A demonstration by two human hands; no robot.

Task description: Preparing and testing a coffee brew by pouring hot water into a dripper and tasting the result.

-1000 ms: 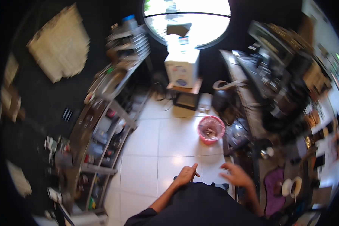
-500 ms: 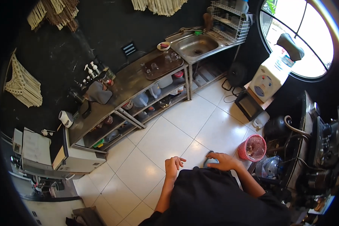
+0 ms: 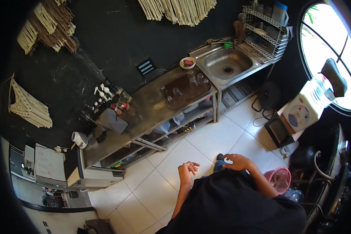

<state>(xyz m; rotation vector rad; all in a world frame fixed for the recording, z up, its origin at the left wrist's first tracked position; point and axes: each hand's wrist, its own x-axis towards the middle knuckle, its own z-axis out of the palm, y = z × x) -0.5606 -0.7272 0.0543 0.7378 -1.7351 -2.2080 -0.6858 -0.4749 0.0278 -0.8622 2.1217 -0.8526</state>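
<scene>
Left hand: the left hand [image 3: 187, 172] hangs in the air over the pale tiled floor [image 3: 171, 162], fingers loosely curled and part-way open; it has hold of nothing; the steel counter [image 3: 146, 111] is the nearest furniture ahead of it, well apart.
Right hand: the right hand [image 3: 240, 162] is held in front of the black shirt [image 3: 241, 202], fingers half bent and spread a little, gripping nothing; a dark shoe [image 3: 220, 156] shows just beyond its fingertips; whether the palm brushes the clothing, I cannot tell.
Pink bin: the pink bin [image 3: 271, 176] stands on the floor just beside the right forearm, which hides part of it; its contents are hard to make out, perhaps scraps in a clear liner.
Steel counter: along the dark wall; near its left end lie a grey cloth [image 3: 114, 121] and, behind that, a group of pump bottles [image 3: 101, 93].
Brown tray: the brown tray [image 3: 189, 99] sits at the counter's right end with several clear glasses on it; a white bowl [image 3: 188, 68] with something red inside is just beside its far edge.
Sink: the steel sink [image 3: 212, 62] adjoins the counter; a wire dish rack [image 3: 275, 43] stands to its right.
Window corner: a white water dispenser [image 3: 300, 115] stands before the bright round window [image 3: 319, 43].
</scene>
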